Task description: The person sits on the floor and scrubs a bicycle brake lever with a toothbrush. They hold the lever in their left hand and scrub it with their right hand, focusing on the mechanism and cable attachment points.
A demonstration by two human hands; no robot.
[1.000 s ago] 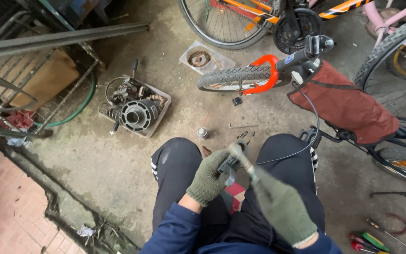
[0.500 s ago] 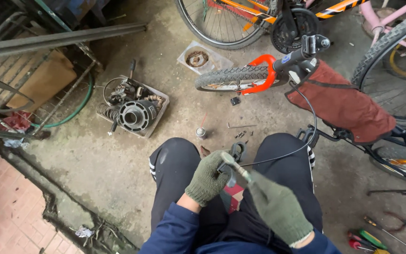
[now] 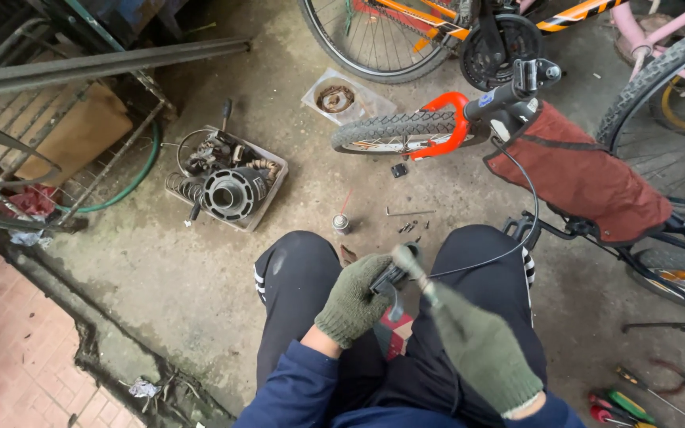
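Note:
I sit with both knees up, wearing green knit gloves. My left hand (image 3: 353, 301) grips a small black bicycle part (image 3: 392, 277), a lever-like piece with a black cable (image 3: 517, 230) running off it toward the bike on the right. My right hand (image 3: 481, 357) holds a slim tool with a grey handle (image 3: 412, 269) whose tip meets the black part. The right hand and tool are blurred. A red box (image 3: 396, 333) lies between my legs under the hands.
A tray of metal engine parts (image 3: 227, 186) sits left of my knees. A small can (image 3: 342, 223), a hex key (image 3: 407, 212) and screws lie ahead. A small bike with a red fork (image 3: 438, 127) and a red cloth (image 3: 580, 174) stands right. Screwdrivers (image 3: 620, 404) lie lower right.
My hands have stayed together over my lap; the right hand and tool have shifted slightly while working on the black part. The view has tilted a little.

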